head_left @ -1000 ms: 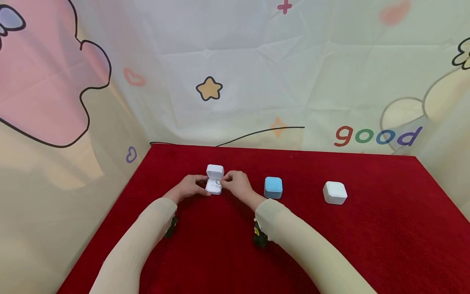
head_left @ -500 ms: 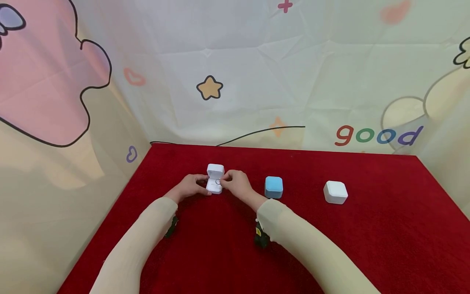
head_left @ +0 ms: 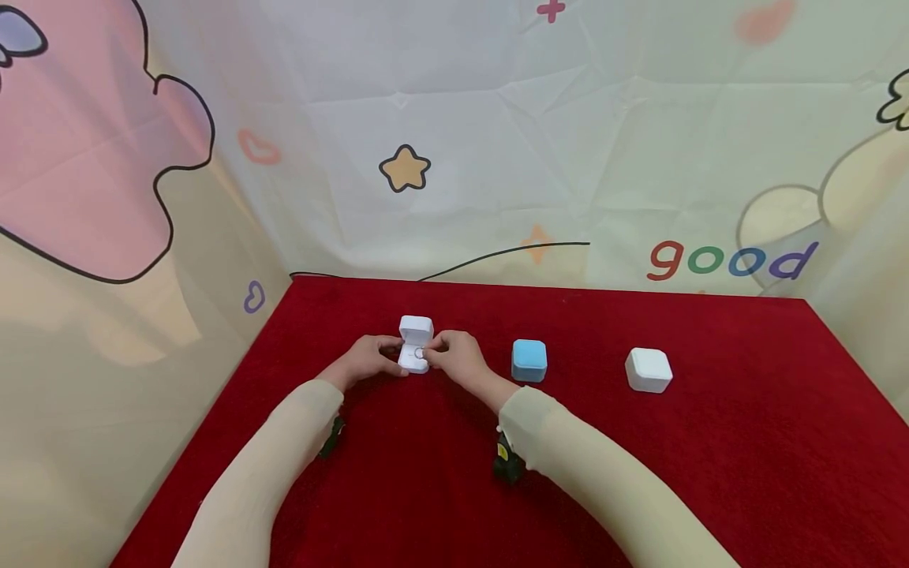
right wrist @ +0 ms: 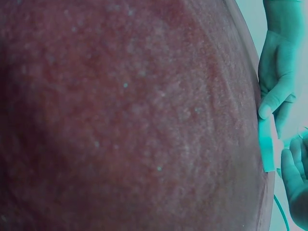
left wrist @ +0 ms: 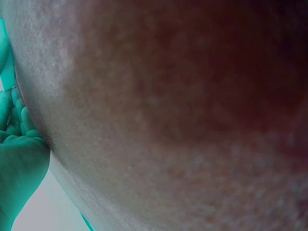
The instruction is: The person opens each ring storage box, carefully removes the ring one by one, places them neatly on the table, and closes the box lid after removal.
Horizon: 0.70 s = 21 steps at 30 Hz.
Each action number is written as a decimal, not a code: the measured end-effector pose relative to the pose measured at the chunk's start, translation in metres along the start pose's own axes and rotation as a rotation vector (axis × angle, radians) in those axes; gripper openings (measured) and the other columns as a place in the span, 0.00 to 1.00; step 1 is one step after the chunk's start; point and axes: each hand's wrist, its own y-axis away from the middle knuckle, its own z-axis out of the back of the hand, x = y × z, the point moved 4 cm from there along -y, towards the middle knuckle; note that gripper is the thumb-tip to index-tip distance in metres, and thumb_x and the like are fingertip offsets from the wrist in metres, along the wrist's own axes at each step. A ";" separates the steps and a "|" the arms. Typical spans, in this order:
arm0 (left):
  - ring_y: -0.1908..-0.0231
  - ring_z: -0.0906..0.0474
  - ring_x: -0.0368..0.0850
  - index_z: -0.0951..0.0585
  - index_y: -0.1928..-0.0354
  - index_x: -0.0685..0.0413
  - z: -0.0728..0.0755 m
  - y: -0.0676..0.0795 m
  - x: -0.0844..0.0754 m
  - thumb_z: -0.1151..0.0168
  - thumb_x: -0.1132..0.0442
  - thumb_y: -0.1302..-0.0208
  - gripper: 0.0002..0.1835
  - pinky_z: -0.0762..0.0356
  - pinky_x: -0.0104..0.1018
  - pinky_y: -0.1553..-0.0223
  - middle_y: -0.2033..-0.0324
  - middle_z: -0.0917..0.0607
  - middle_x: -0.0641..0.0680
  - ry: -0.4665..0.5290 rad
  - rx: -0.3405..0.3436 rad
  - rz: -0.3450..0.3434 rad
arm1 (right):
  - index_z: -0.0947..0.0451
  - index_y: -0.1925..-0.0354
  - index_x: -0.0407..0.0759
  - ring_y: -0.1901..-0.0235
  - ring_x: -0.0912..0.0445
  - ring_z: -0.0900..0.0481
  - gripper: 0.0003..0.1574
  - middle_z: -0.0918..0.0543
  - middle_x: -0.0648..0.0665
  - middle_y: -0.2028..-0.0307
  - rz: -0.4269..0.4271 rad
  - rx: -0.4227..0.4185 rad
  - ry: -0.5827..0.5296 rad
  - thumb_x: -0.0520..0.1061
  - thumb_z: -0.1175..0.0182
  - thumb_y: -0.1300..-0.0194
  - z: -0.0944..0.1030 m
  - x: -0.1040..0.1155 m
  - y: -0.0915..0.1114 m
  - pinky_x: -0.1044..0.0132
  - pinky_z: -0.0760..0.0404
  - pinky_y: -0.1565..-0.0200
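Observation:
A small white ring box (head_left: 416, 328) stands with its lid raised toward the back left of the red-covered table in the head view. My left hand (head_left: 364, 357) grips its left side, thumb near the front corner and fingers farther back. From the right, my right hand (head_left: 460, 356) pinches a thin ring (head_left: 418, 353) between thumb and fingertips, over the box's white insert. Those fingertips overlap the right edge of the box. In the right wrist view the box (right wrist: 266, 144) appears at the right edge with fingers around it. The left wrist view is mostly covered by a dark blurred surface.
A closed light blue box (head_left: 529, 360) sits right of the right hand, close beyond the forearm. Farther right is a closed white box (head_left: 649, 370). A printed cloth backdrop (head_left: 483, 158) rises behind the red tablecloth (head_left: 419, 473).
The right hand and the pinched ring have shifted very slightly down toward the insert. The left hand keeps its hold on the ring box, and the other boxes stay put.

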 end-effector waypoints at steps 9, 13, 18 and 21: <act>0.37 0.24 0.57 0.28 0.29 0.64 0.000 0.001 0.000 0.29 0.66 0.38 0.35 0.24 0.48 0.34 0.35 0.21 0.65 -0.012 0.001 0.009 | 0.14 0.60 0.32 0.71 0.60 0.18 0.08 0.11 0.36 0.63 0.010 0.022 -0.051 0.38 0.34 0.32 0.000 0.005 0.004 0.72 0.18 0.64; 0.37 0.24 0.57 0.29 0.28 0.63 0.000 0.001 0.000 0.29 0.65 0.37 0.35 0.25 0.49 0.33 0.34 0.21 0.65 -0.012 0.002 0.013 | 0.14 0.61 0.31 0.71 0.60 0.18 0.07 0.11 0.35 0.64 0.012 0.028 -0.063 0.37 0.35 0.32 -0.001 0.007 0.005 0.72 0.17 0.65; 0.38 0.24 0.57 0.29 0.29 0.65 0.000 0.000 0.000 0.29 0.67 0.38 0.36 0.23 0.48 0.35 0.35 0.21 0.66 -0.019 0.003 0.000 | 0.13 0.62 0.32 0.72 0.61 0.17 0.07 0.10 0.36 0.64 0.005 0.051 -0.054 0.37 0.35 0.33 -0.002 0.009 0.009 0.74 0.20 0.67; 0.37 0.23 0.57 0.29 0.29 0.66 0.000 0.000 0.000 0.28 0.68 0.39 0.36 0.23 0.47 0.36 0.35 0.21 0.66 -0.007 0.006 -0.001 | 0.13 0.61 0.32 0.72 0.62 0.18 0.07 0.10 0.37 0.64 -0.012 0.072 -0.065 0.37 0.35 0.32 -0.004 0.010 0.011 0.73 0.18 0.65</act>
